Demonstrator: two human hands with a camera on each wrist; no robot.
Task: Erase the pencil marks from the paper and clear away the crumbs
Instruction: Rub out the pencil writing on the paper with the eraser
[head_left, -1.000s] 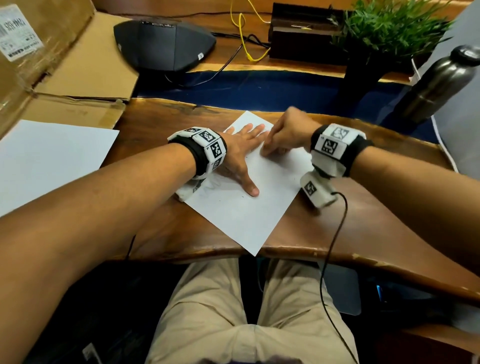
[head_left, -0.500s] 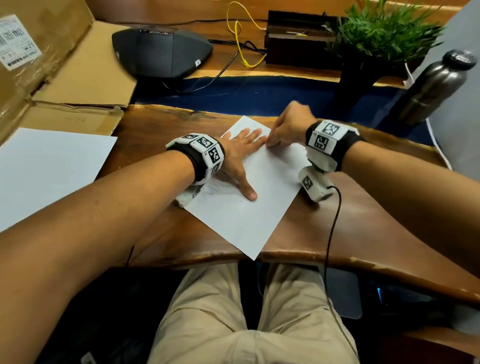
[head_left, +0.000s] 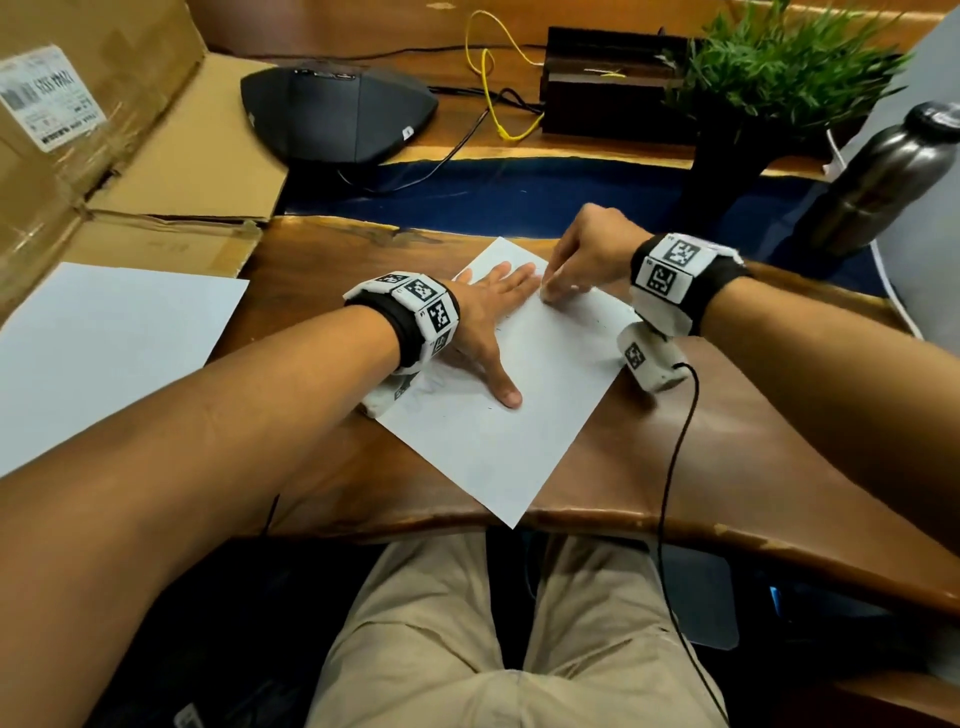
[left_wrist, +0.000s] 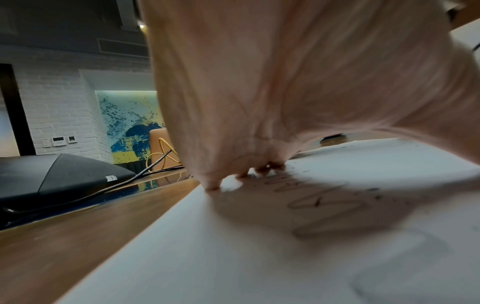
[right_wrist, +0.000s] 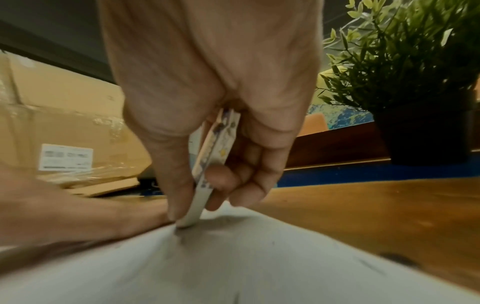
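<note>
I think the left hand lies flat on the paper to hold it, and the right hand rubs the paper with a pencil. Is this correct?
Not quite: the right hand pinches an eraser, not a pencil, as the right wrist view shows. The left hand does lie flat on the paper.

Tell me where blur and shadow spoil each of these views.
Head: mostly sharp, edges bowed by the wide lens. Left wrist: the left hand is a pale blur, its shadow dimming the marks on the paper. Right wrist: the eraser is readable, but the paper is smeared.
</note>
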